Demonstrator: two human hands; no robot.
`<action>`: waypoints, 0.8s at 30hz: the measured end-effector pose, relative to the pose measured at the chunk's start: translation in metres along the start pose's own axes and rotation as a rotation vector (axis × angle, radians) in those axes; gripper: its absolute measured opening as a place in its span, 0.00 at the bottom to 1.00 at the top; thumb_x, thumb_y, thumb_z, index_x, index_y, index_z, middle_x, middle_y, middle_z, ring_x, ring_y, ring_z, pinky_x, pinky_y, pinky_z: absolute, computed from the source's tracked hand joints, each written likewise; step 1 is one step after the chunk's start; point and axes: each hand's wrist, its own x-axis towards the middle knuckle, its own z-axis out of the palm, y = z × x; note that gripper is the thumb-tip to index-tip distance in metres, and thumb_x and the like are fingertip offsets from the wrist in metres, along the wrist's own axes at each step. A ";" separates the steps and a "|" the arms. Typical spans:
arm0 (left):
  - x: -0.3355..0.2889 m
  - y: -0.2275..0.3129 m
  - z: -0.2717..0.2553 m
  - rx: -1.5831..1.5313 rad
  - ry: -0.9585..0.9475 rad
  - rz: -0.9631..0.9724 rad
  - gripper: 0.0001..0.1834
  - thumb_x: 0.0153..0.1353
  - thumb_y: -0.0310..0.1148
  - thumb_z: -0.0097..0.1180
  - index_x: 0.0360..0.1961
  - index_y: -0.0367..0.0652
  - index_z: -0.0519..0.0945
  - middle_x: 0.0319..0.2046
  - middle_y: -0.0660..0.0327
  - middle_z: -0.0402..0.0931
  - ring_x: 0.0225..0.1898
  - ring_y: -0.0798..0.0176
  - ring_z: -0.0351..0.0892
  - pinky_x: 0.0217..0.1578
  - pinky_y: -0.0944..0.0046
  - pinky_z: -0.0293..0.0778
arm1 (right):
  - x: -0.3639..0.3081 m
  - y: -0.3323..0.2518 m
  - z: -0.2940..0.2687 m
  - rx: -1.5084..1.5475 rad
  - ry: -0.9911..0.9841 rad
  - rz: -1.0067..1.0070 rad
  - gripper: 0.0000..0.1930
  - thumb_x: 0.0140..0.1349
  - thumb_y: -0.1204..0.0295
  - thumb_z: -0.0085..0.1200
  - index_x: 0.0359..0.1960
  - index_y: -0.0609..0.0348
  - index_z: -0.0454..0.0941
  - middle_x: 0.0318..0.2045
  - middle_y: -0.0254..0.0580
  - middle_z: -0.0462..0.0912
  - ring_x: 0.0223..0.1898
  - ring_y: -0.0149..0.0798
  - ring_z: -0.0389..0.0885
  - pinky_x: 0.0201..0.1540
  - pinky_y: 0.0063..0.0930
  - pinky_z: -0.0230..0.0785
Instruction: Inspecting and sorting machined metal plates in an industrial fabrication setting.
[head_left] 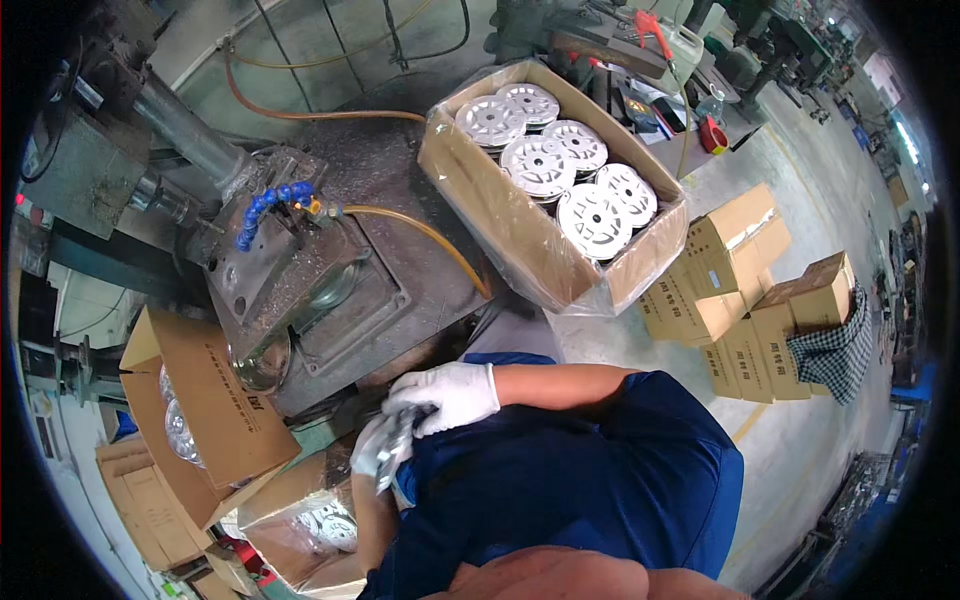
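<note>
Both my hands wear white gloves and are together in front of my body, beside the near edge of the machine table. My left hand (369,450) is closed round a shiny grey metal piece (396,447), seen nearly edge-on. From above, my right hand (455,397) grips the same piece, its fingers curled over the upper end. The gloves hide part of the piece, so its full shape cannot be made out. Silver slotted discs (540,165) are stacked in a plastic-lined carton (470,215) ahead to the right. More discs (330,525) lie in a lined carton (280,555) near my left forearm.
A drilling machine (165,125) stands at the left, with a blue jointed coolant hose (270,208) above its metal table (400,335). An open carton (220,410) with clear-wrapped pieces leans beside it. Brown cartons (765,345) and a checked cloth (835,350) are at the right.
</note>
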 end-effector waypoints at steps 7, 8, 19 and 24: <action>0.008 0.034 0.099 0.562 -0.221 0.178 0.38 0.63 0.60 0.42 0.54 0.30 0.69 0.31 0.50 0.78 0.19 0.64 0.75 0.17 0.69 0.67 | -0.039 -0.006 -0.113 0.098 0.091 0.369 0.19 0.58 0.56 0.56 0.41 0.60 0.77 0.33 0.45 0.82 0.36 0.41 0.81 0.42 0.33 0.72; 0.009 0.039 0.104 0.499 -0.142 0.166 0.39 0.63 0.60 0.43 0.55 0.30 0.67 0.32 0.50 0.78 0.19 0.63 0.74 0.17 0.68 0.67 | -0.049 -0.014 -0.140 0.231 0.197 0.623 0.19 0.57 0.58 0.58 0.42 0.60 0.77 0.34 0.42 0.82 0.36 0.35 0.80 0.42 0.31 0.72; -0.005 0.033 -0.006 0.124 0.151 0.223 0.34 0.62 0.59 0.47 0.53 0.37 0.71 0.26 0.62 0.76 0.17 0.69 0.68 0.17 0.72 0.62 | -0.033 0.200 -0.347 0.639 1.389 0.668 0.12 0.63 0.68 0.52 0.48 0.49 0.75 0.23 0.27 0.76 0.21 0.27 0.72 0.24 0.28 0.67; -0.047 0.016 -0.060 0.053 0.364 0.359 0.26 0.63 0.55 0.49 0.45 0.42 0.77 0.24 0.64 0.76 0.18 0.72 0.68 0.17 0.73 0.62 | -0.005 0.260 -0.395 0.480 1.426 0.873 0.13 0.62 0.65 0.51 0.47 0.51 0.76 0.35 0.37 0.79 0.34 0.37 0.77 0.36 0.34 0.71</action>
